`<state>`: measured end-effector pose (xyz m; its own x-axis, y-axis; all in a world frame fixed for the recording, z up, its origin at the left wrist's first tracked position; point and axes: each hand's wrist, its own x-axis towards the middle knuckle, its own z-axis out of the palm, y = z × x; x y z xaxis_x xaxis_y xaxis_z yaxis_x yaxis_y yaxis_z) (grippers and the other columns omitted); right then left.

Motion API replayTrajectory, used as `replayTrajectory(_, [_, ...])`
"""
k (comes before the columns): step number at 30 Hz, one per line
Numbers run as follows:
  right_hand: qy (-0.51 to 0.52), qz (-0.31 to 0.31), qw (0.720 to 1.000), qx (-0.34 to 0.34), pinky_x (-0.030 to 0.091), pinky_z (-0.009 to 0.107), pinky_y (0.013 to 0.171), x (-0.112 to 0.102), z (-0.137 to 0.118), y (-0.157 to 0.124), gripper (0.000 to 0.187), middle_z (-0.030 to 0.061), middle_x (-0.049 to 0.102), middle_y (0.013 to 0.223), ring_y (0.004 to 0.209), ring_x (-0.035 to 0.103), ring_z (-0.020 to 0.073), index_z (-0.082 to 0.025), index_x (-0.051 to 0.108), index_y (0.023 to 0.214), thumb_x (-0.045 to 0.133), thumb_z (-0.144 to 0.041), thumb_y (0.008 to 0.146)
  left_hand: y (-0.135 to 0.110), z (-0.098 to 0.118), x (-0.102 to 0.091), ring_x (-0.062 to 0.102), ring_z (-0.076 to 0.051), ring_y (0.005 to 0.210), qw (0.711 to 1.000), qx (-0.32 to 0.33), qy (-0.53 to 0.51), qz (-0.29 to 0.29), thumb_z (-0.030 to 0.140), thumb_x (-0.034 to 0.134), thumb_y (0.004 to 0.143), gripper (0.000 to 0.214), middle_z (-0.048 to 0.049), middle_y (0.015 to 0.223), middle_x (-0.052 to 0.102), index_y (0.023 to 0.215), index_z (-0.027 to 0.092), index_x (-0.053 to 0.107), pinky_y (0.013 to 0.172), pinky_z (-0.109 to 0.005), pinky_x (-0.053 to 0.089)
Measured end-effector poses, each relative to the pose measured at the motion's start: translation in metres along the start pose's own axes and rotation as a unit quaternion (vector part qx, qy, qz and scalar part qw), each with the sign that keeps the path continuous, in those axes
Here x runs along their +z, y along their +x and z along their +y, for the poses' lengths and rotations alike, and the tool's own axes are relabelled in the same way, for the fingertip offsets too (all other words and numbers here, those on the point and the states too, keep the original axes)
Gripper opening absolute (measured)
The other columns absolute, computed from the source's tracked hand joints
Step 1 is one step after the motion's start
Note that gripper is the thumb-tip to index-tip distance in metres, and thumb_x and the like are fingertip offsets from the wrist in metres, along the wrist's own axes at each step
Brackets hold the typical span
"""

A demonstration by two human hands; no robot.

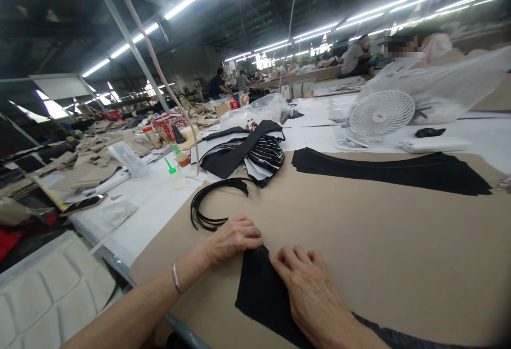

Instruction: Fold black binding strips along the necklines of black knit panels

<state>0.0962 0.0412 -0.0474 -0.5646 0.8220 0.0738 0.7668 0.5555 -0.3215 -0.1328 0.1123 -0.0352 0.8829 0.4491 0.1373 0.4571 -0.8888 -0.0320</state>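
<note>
On the near bench, smooth tan paper (359, 242) covers the top. Far across it lies a long, flat stack of black cloth (391, 171), with a white fan (380, 114) behind. A matte black panel (259, 296), angular, lies flat at the near edge. Right hand (307, 285) presses it, fingers loosely spread. Left hand (233, 238) sits at its top corner, fingers curled; pinching or not, cannot tell. Thin curved black strips (211, 200) lie just beyond.

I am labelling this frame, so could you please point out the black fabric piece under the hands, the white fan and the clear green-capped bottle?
black fabric piece (259, 296): head view, its bare left part.
white fan (380, 114): head view, centre of its grille.
clear green-capped bottle (176, 177): head view, its body.
</note>
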Motion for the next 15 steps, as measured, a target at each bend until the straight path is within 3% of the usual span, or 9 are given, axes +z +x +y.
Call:
replayTrajectory(8, [-0.009, -0.016, 1.000, -0.018, 0.024, 0.041, 0.080, -0.0057, 0.0002, 0.0040, 0.037, 0.0050, 0.058, 0.106, 0.093, 0.045, 0.0236, -0.024, 0.060, 0.112, 0.046, -0.011, 0.080, -0.0015, 0.0012, 0.0021, 0.059, -0.015, 0.089, 0.999, -0.010, -0.033, 0.016, 0.019, 0.039, 0.098, 0.025, -0.0063, 0.098, 0.067, 0.103, 0.020, 0.063, 0.084, -0.030, 0.041])
replayTrajectory(15, [0.028, 0.009, 1.000, -0.005, 0.026, 0.040, 0.084, -0.0051, 0.0006, 0.0033, 0.030, 0.0060, 0.057, 0.106, 0.097, 0.046, 0.0241, -0.023, 0.057, 0.113, 0.046, -0.017, 0.087, 0.0003, -0.0046, 0.0027, 0.062, -0.014, 0.093, 0.985, -0.099, -0.134, 0.040, 0.015, 0.043, 0.095, 0.027, -0.0052, 0.098, 0.068, 0.110, 0.020, 0.064, 0.085, -0.025, 0.047])
